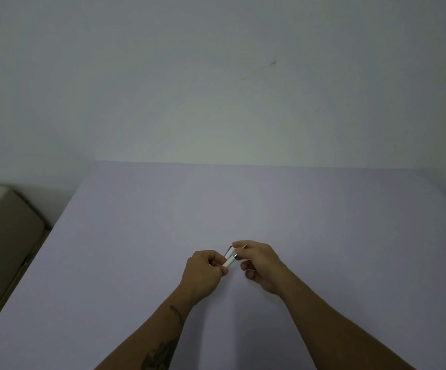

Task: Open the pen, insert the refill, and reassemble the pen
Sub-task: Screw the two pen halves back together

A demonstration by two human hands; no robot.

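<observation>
Nearest the camera, two bare forearms reach forward over the pale lilac surface (pixel 270 209), the left one marked with dark tattoos, and they converge on a small object held in the air a little above the middle of that surface. The left hand (pixel 203 271) is curled closed around the lower end of a white pen barrel (pixel 229 261), fingers wrapped and thumb pressing near the exposed end. The right hand (pixel 259 263) pinches with thumb and forefinger at the barrel's upper end, where a short silvery metallic piece (pixel 229 251) sits; whether this is the tip cone or a collar is too small to tell. A thin sliver that may be the refill (pixel 244 246) pokes out past the right fingertips, but that is uncertain. The pen's long axis runs diagonally, from near-left inside the left fist up and away to the right, towards the right fingertips, so the two hands sit at opposite ends of it and almost touch. Judging from this, the coming move is a twist or a pull along that diagonal, the left hand anchoring and the right hand working the metal end. The barrel looks smooth, white and slim, the metal part glossy. Further off the surface lies bare to a plain wall (pixel 216 76), with a beige box (pixel 5 231) beside its left edge.
</observation>
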